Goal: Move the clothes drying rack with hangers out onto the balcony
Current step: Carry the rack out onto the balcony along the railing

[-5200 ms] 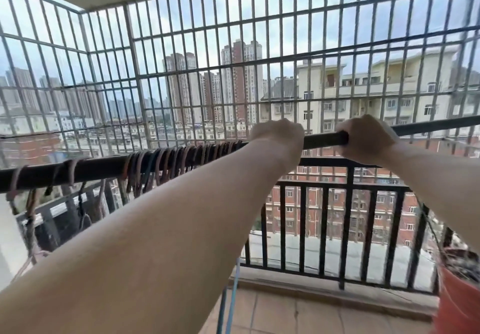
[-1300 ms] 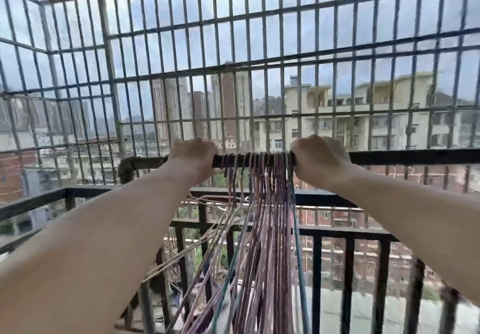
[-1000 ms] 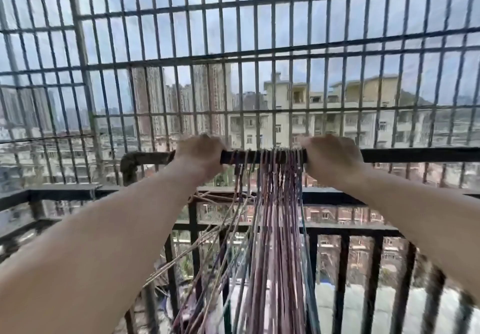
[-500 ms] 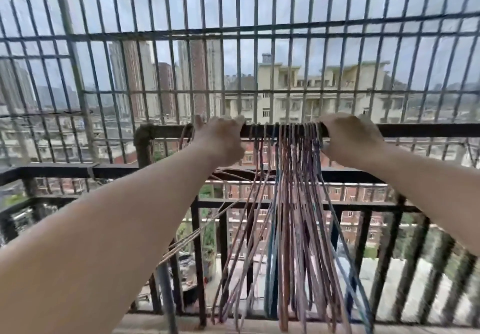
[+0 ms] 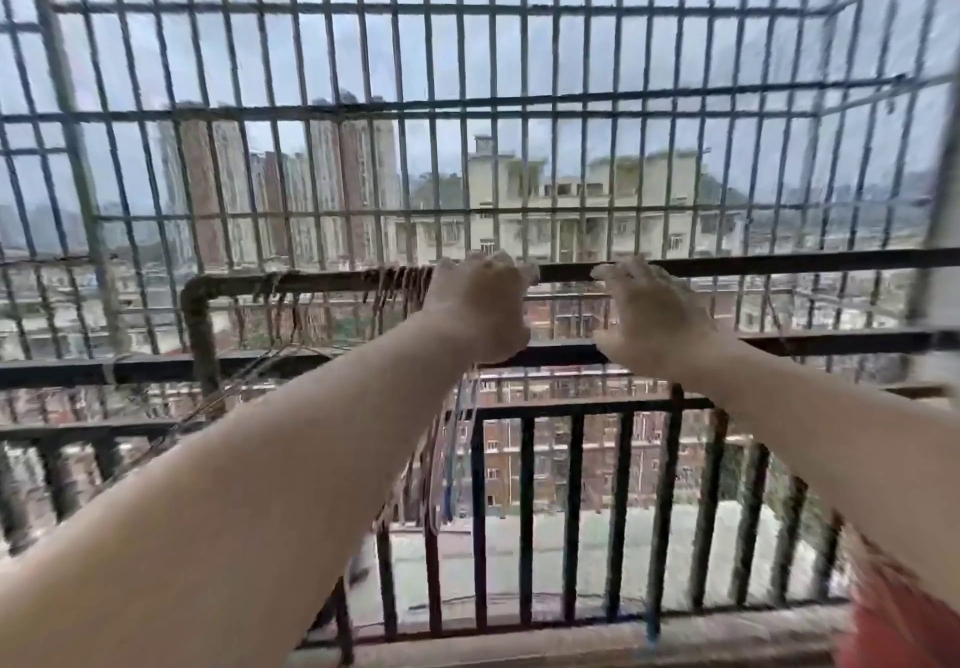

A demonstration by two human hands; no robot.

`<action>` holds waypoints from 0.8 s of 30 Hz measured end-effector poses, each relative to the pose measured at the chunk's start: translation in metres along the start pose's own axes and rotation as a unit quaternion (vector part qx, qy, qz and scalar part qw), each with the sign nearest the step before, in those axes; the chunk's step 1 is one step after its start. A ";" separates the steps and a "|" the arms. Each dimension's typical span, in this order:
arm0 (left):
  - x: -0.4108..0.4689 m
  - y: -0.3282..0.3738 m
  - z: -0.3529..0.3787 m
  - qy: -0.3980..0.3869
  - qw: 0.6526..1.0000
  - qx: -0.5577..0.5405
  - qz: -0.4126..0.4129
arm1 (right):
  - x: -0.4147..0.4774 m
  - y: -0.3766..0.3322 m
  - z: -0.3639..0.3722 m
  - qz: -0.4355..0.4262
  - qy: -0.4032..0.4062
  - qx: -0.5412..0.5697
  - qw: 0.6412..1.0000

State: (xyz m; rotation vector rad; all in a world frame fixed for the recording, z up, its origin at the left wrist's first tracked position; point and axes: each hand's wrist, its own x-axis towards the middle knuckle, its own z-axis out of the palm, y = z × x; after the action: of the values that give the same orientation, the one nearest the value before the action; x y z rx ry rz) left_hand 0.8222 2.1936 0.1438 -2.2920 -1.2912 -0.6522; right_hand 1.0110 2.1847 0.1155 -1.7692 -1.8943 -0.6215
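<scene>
The drying rack's dark top bar (image 5: pixel 753 267) runs level across the view, just inside the balcony grille, and bends down into a rusty left post (image 5: pixel 200 350). Several wire hangers hook over the bar (image 5: pixel 387 280) just left of my left hand, and their lower parts (image 5: pixel 452 465) dangle behind my left forearm. My left hand (image 5: pixel 480 306) is closed around the bar. A short way to its right, my right hand (image 5: pixel 647 316) has its fingers hooked over the same bar; that grip looks looser and is blurred.
A black balcony railing (image 5: pixel 571 410) stands directly behind the rack, with a metal security grille (image 5: pixel 467 111) above and around it. A low ledge (image 5: pixel 571 639) runs along the floor edge. An orange-red pot (image 5: pixel 898 631) sits at the bottom right.
The hangers, bunched between my hands before, now hang left of my left hand. My hands have drawn closer together on the bar, and the view has dropped slightly.
</scene>
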 end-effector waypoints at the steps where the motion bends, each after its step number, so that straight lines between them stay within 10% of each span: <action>1: 0.004 0.016 -0.001 0.003 1.000 -0.004 0.013 | -0.006 0.010 -0.007 0.005 -0.002 0.000 1.000; 24: 0.160 0.123 0.095 0.054 0.997 -0.012 0.046 | 0.057 0.165 0.047 0.038 0.112 -0.063 0.991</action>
State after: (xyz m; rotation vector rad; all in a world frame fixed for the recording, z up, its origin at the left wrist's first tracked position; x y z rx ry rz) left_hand 1.0205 2.2964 0.1452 -2.2862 -1.1266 -0.7535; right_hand 1.1709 2.2687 0.1154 -1.7572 -1.6618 -0.8884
